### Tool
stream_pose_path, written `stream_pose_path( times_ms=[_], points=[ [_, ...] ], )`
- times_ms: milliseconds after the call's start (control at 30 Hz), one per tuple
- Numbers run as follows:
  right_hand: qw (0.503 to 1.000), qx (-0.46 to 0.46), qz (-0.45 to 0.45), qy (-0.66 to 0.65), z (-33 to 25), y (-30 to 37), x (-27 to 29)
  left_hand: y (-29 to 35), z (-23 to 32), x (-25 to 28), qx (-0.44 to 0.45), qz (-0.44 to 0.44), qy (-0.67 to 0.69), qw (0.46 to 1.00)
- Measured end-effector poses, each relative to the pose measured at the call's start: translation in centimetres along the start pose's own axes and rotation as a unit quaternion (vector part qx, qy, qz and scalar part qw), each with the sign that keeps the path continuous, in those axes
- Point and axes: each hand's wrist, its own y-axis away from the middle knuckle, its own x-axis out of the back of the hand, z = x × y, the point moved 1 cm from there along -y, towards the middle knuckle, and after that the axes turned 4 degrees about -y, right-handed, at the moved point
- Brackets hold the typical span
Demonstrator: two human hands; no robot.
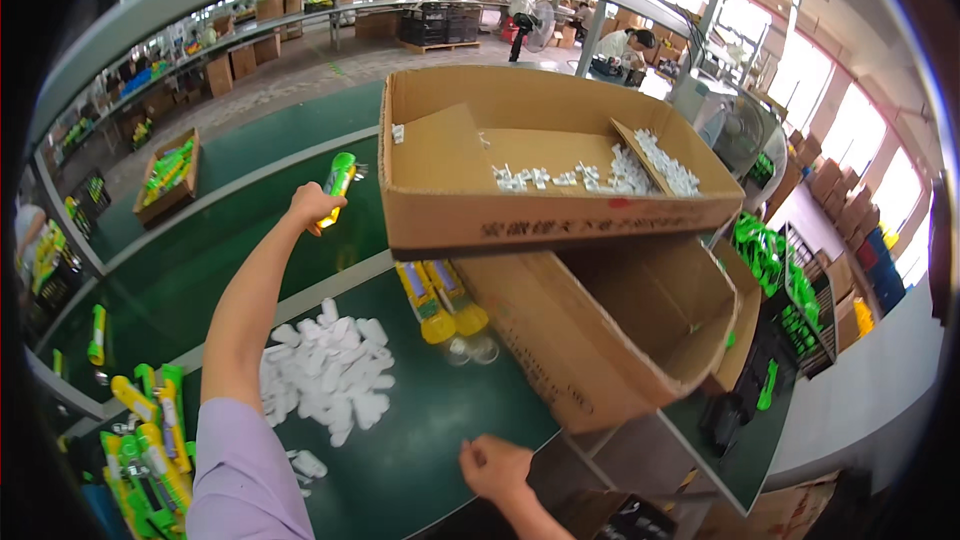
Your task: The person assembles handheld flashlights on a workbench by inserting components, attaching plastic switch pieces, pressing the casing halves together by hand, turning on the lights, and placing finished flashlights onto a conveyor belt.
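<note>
My left hand (314, 208) reaches out over the green belt at the far side, closed around a green-and-yellow handheld device (341, 180). Small shiny metal bits stick out at the device's right side. Low over the near edge of the green table, my right hand (497, 467) has its fingers curled in; what they hold, if anything, is hidden. Between my arms lies a heap of white oval plastic pieces (335, 365), with a few loose ones nearer me. Two yellow devices with clear round ends (440, 312) lie side by side to the right of the heap.
A cardboard box (540, 225) with small white parts stands raised at the back. Below it a second box (560, 340) leans open. Several green-and-yellow devices (150, 440) are piled at left. A box (165, 202) and a black crate (812, 325) hold green items. People work farther off.
</note>
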Motion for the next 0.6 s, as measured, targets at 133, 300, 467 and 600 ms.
stream_pose_path(
  times_ms=[133,300,467,600],
  points=[
    [0.999,0.005,-0.033,0.005,-2.8,0.5,-0.1,18.3,-2.7,8.5,-0.055,-0.013,0.030,0.998],
    [0.963,-0.086,-0.090,-0.240,-7.5,2.5,1.0,38.3,-3.4,8.2,-0.104,-0.111,0.070,0.986],
    [0.630,-0.130,-0.328,-0.692,-12.7,9.9,2.2,54.5,-8.9,0.7,-0.120,-0.102,0.102,0.982],
    [0.650,-0.206,-0.341,-0.648,-11.8,14.0,2.0,61.7,-10.7,-4.6,-0.039,-0.135,0.283,0.949]
  ],
)
